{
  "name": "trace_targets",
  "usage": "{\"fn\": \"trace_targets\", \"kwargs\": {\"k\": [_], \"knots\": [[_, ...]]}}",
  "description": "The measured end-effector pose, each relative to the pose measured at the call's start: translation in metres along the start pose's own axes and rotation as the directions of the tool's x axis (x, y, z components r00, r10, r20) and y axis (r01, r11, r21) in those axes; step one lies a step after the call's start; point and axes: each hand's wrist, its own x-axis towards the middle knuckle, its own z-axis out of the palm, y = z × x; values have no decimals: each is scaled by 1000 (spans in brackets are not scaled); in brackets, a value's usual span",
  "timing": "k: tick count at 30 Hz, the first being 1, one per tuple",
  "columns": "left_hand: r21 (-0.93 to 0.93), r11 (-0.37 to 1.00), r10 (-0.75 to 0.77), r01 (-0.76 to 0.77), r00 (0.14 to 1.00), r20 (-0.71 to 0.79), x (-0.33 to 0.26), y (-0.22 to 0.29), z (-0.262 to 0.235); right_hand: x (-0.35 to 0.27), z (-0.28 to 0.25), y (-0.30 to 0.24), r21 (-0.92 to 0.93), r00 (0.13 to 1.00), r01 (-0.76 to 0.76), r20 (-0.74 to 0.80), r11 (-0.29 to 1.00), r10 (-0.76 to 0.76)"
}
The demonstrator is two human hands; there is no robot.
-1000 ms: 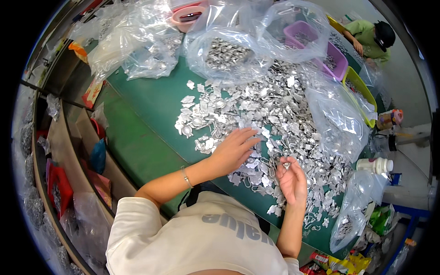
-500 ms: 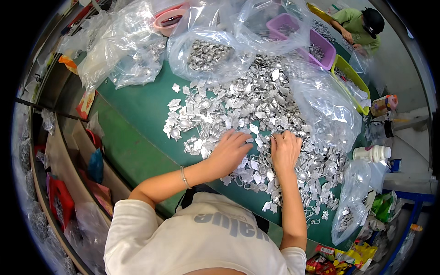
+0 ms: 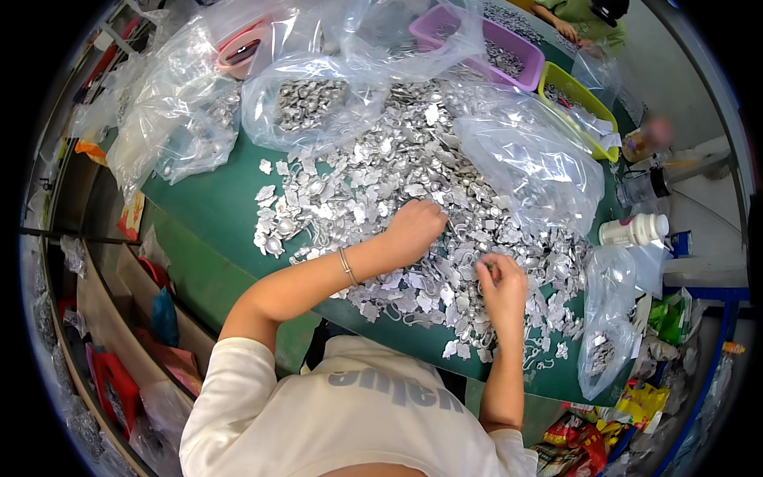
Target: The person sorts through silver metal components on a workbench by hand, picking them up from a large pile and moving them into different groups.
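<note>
A wide pile of small silver metal pieces (image 3: 350, 203), flat shapes mixed with hook-like ones, spreads over the green tabletop (image 3: 207, 187). Over the middle of the pile is my left hand (image 3: 417, 230), its fingers curled down and closed at the pieces; what they hold is hidden. My right hand (image 3: 505, 288) is lower and to the right, with thumb and forefinger bent together above the pile's near part. Anything between those fingertips is too small to make out.
Clear plastic bags, one holding metal pieces (image 3: 311, 103), lie behind the pile. A purple basket (image 3: 531, 73) and a yellow-green basket (image 3: 608, 131) stand at the far right. A white bottle (image 3: 634, 230) lies by the right edge. Beyond, another person (image 3: 584, 24) works.
The view has shifted, so the table appears farther left. My left hand has moved farther into the pile and its fingers have curled. My right hand has drawn back nearer to me.
</note>
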Motion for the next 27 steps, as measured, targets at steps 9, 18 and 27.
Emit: {"fn": "trace_targets", "kwargs": {"k": [9, 18, 27], "knots": [[-614, 724, -421, 314, 906, -33, -10, 11, -30, 18, 41, -12, -415, 937, 299, -46, 860, -348], [-912, 165, -259, 376, 909, 328, -47, 39, -39, -27, 30, -6, 647, 942, -312, 304, 695, 140], [-504, 864, -99, -15, 975, -198, -22, 60, -33, -30, 21, 3, 864, 825, -483, 504, -144, 257]]}}
